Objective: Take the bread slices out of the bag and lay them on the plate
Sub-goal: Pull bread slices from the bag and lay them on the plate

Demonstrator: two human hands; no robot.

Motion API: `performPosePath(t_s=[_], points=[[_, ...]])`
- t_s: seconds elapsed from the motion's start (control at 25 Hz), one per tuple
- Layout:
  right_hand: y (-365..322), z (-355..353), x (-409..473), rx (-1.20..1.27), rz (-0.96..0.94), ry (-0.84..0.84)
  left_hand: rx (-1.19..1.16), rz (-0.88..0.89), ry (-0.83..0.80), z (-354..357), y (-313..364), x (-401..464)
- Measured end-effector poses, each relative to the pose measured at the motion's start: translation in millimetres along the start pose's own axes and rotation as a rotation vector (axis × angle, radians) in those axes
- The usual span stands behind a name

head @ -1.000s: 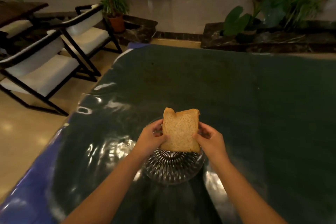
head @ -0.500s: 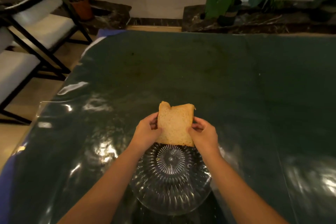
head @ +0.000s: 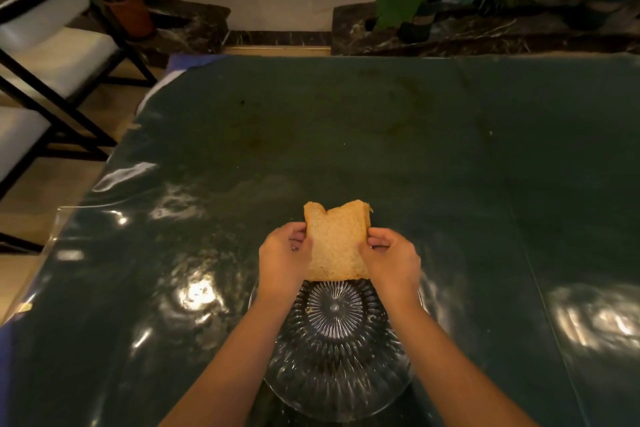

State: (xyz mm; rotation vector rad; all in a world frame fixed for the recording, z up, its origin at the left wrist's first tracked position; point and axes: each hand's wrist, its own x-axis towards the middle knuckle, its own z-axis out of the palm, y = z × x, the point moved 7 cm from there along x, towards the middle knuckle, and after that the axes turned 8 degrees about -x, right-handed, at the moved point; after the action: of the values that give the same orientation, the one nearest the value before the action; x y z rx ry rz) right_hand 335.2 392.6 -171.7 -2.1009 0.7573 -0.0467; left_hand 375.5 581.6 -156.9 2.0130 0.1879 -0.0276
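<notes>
A brown bread slice (head: 335,242) stands upright above the far rim of a ribbed clear glass plate (head: 335,371). My left hand (head: 285,258) pinches its left edge and my right hand (head: 393,260) pinches its right edge. The slice has a notch in its top crust. The plate lies on the dark green table right under my forearms, and nothing lies on it. No bread bag is in view.
The dark green table (head: 398,149) is covered in glossy clear film and reaches far ahead and to the right. Two white-cushioned black chairs (head: 45,55) stand to the left. Potted plants (head: 408,3) sit on a stone ledge beyond the table's far edge.
The view has tilted downward, showing more of the plate. Both hands keep the same hold on the slice, which stays above the plate's far rim.
</notes>
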Motion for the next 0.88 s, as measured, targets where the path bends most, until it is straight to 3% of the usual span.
performPosePath(t_s=[0.4, 0.56, 0.72, 0.88], points=[[7.2, -14.5, -33.1, 0.219, -0.018, 0.081, -0.222, -0.161, -0.073, -11.0, -20.5, -14.8], [23.3, -10.4, -47.9, 0.153, 0.031, 0.064, -0.178, -0.191, -0.089, -8.1, -37.3, -22.4], [21.2, -10.5, -41.7, 0.043, -0.050, 0.066, -0.059, -0.093, -0.047, -12.0, -35.2, -19.6], [13.1, -1.9, -33.5, 0.003, -0.076, 0.010, -0.100, -0.151, -0.091, -5.2, -40.2, -15.6]])
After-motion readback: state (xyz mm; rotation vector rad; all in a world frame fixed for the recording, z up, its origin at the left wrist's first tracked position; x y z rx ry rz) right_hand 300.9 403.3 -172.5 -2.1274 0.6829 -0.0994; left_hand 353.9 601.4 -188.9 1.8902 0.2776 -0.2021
